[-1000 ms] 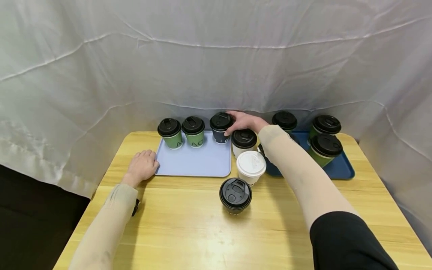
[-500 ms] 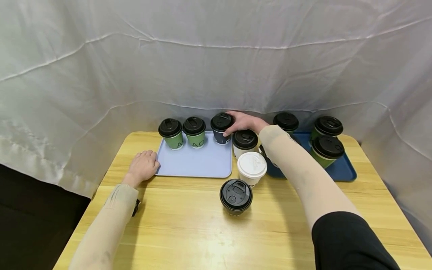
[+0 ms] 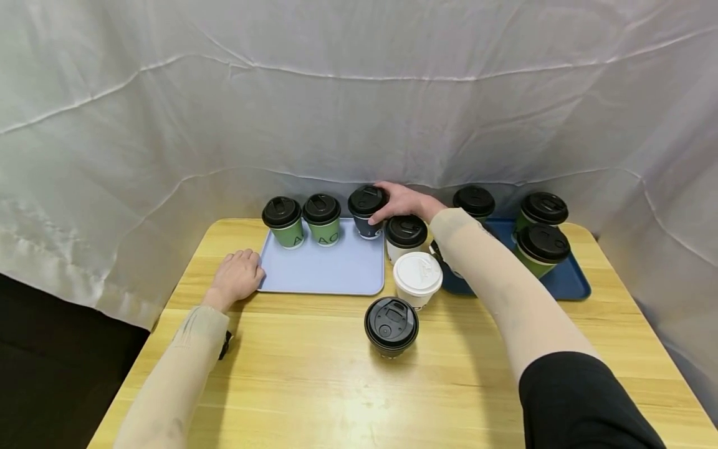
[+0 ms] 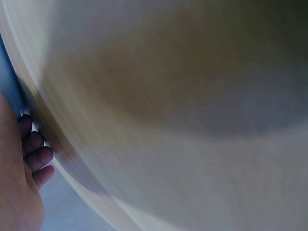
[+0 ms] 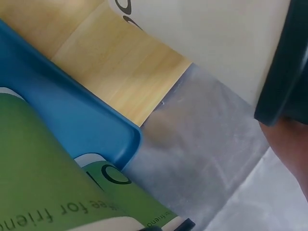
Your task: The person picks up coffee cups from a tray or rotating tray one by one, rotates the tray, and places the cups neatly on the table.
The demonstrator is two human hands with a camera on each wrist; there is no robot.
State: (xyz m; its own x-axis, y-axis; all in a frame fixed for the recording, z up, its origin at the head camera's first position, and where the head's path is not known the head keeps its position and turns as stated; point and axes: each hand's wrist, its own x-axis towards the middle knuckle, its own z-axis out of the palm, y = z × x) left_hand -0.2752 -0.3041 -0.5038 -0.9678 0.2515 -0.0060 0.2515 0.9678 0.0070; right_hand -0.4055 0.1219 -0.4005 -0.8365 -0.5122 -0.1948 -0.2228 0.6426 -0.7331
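Observation:
My right hand grips a dark blue paper coffee cup with a black lid, thumb on its near side. That cup stands upright at the far right corner of the lilac tray. Two green coffee cups with black lids stand at the tray's back left. Beside the tray's left edge, my left hand rests low with curled fingers and holds the edge; the left wrist view shows the curled fingers against it. Under my right wrist is a white cup with a black lid.
A white-lidded cup and a black-lidded cup stand on the wooden table, nearer me. At right, a blue tray bears several black-lidded cups, including a green one; my forearm partly covers it. A grey curtain hangs behind.

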